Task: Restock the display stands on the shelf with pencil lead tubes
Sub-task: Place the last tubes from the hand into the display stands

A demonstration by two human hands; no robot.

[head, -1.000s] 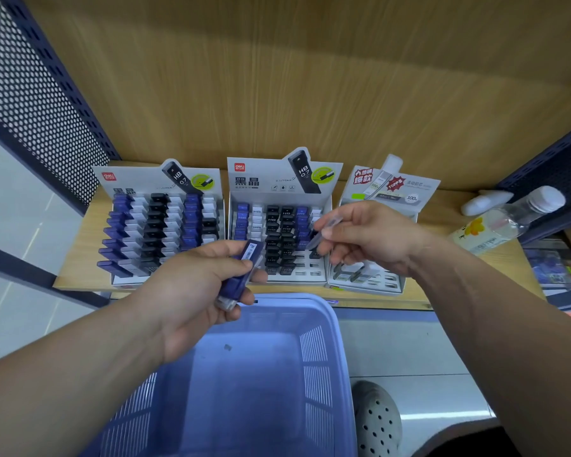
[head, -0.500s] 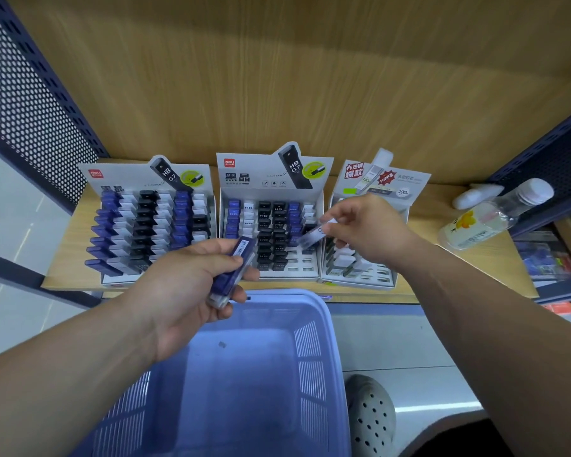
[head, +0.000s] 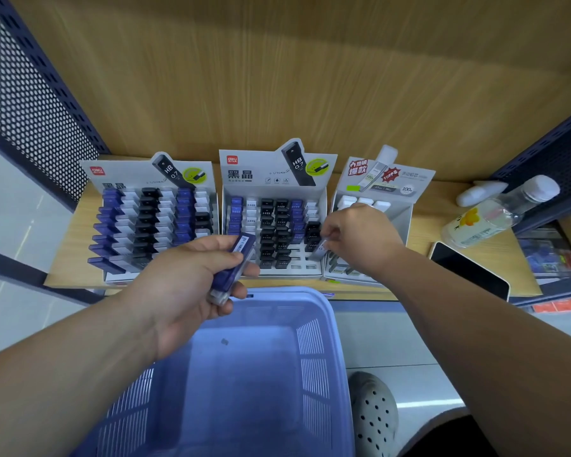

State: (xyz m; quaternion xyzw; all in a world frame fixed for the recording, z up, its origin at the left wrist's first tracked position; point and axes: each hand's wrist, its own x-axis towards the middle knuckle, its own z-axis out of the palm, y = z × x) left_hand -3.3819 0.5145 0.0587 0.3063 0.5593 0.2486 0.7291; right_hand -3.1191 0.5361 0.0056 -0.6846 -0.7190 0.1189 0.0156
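Note:
Three display stands sit on the wooden shelf: a left stand full of blue, white and black lead tubes, a middle stand with open slots at its front right, and a right stand with white tubes. My left hand grips a small bundle of blue lead tubes above the basket. My right hand pinches one pale tube, its lower end at the front right slots of the middle stand.
A blue plastic basket sits below the shelf edge in front of me. On the shelf's right lie a clear bottle, a white object and a dark phone. Perforated dark metal panels flank the shelf.
My right hand has carried the pale tube down and forward to the middle stand's front right slots. My left hand has stayed put with the blue tubes.

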